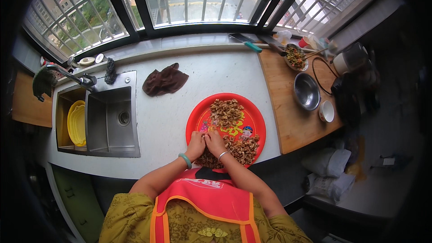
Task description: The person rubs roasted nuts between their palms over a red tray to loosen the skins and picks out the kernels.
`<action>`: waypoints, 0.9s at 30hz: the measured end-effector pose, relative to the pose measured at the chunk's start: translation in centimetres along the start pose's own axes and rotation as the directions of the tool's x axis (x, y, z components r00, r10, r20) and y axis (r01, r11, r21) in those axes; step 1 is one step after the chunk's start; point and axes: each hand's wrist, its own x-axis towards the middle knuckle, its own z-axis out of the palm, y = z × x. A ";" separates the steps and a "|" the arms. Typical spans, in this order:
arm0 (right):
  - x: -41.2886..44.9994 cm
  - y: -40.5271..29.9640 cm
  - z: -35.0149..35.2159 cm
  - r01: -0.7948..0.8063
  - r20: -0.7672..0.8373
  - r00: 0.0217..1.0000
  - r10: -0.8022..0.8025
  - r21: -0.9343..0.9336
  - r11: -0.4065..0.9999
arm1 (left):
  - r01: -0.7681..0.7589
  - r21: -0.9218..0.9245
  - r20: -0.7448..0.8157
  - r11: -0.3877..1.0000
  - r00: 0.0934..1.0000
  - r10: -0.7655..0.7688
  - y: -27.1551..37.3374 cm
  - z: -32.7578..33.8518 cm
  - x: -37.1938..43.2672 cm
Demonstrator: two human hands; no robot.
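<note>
A round red tray with printed decoration lies on the white countertop, close to my apron. One pile of shelled walnut pieces sits at its far side, and a larger spread of walnut pieces covers the near side. Over the tray's left part, my left hand and my right hand meet at the fingertips. The fingers of both are pinched around a small piece, which looks like walnut and is mostly hidden. A green bangle is on my left wrist and a silver one on my right.
A brown cloth lies behind the tray to the left, near the steel sink holding a yellow basket. On the right, a wooden board bears a steel bowl, a white bowl and a bowl of chopped food. Knives lie by the window.
</note>
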 end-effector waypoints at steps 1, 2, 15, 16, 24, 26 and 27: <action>0.0 -0.1 0.3 0.000 -0.003 1.000 0.000 0.003 1.000 | -0.028 -0.077 -0.109 0.997 0.994 0.019 -0.6 0.3 -0.3; 0.0 -0.1 0.5 -0.022 -0.024 0.999 0.023 0.035 0.999 | 0.013 -0.090 -0.137 0.996 0.990 -0.026 -1.0 0.8 -0.4; 0.7 2.0 2.2 -0.171 -0.172 0.951 0.258 0.402 0.900 | 0.313 -0.717 0.001 0.623 0.894 -0.449 1.6 2.7 0.8; 0.7 2.0 2.2 -0.169 -0.172 0.951 0.255 0.402 0.900 | 0.295 -0.702 0.008 0.649 0.914 -0.407 2.0 2.4 0.6; 1.2 2.8 3.3 -0.205 -0.139 0.914 0.382 0.653 0.729 | 0.233 -0.559 -0.141 0.796 0.919 -0.368 -3.0 6.3 2.1; 0.9 2.7 3.2 -0.191 -0.137 0.914 0.381 0.683 0.705 | 0.244 -0.697 -0.047 0.674 0.923 -0.382 0.5 4.2 1.5; 1.1 1.9 3.1 -0.182 -0.121 0.920 0.372 0.708 0.682 | 0.243 -0.713 -0.026 0.658 0.928 -0.371 -1.0 4.7 1.5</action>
